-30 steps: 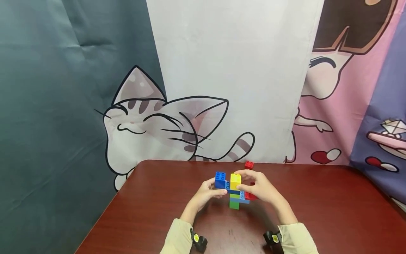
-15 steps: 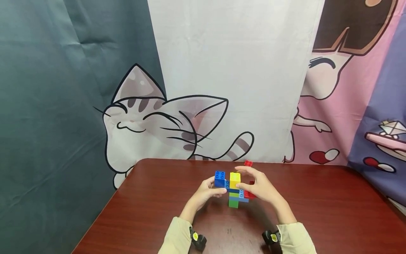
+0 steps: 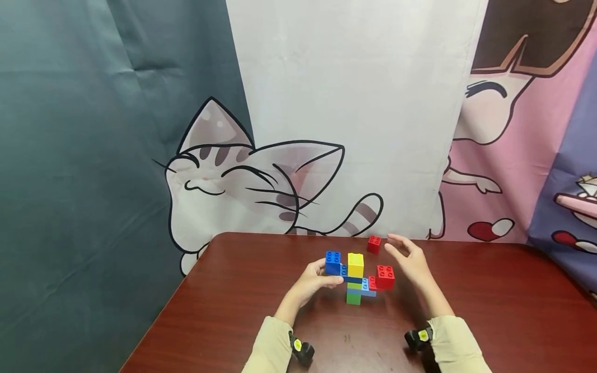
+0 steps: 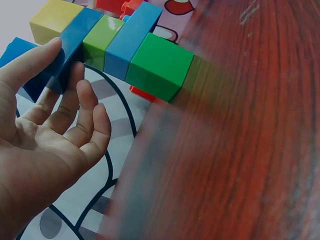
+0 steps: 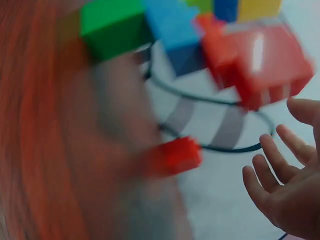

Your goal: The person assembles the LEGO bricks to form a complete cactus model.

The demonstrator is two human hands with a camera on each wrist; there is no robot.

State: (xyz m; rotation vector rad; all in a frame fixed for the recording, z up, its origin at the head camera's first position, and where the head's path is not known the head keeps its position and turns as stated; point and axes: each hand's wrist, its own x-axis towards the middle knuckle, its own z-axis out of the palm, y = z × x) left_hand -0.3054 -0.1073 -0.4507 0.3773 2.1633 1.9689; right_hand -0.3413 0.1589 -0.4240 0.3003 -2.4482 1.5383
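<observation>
A tower of toy building bricks stands upright on the table in the head view, with a green brick (image 3: 353,299) at its foot. Above come a light blue brick (image 4: 132,42), a lime brick (image 4: 101,42), a long dark blue brick (image 4: 80,32) and a yellow brick (image 3: 355,266). A blue brick (image 3: 333,263) tops the left arm, a red brick (image 3: 385,277) the right. My left hand (image 3: 310,284) pinches the dark blue brick between thumb and fingers. My right hand (image 3: 414,263), fingers apart and holding nothing, hovers right of a loose red brick (image 3: 374,244).
The brown wooden table (image 3: 224,300) extends around the tower. Its far edge lies close behind the loose red brick. A printed cloth (image 3: 298,103) with a cartoon cat hangs behind it. Each wrist wears a small black camera (image 3: 302,352).
My right hand has let go of the yellow brick and moved right, towards the back, uncovering the red brick on the tower. My left hand keeps its grip. The head view has shifted slightly.
</observation>
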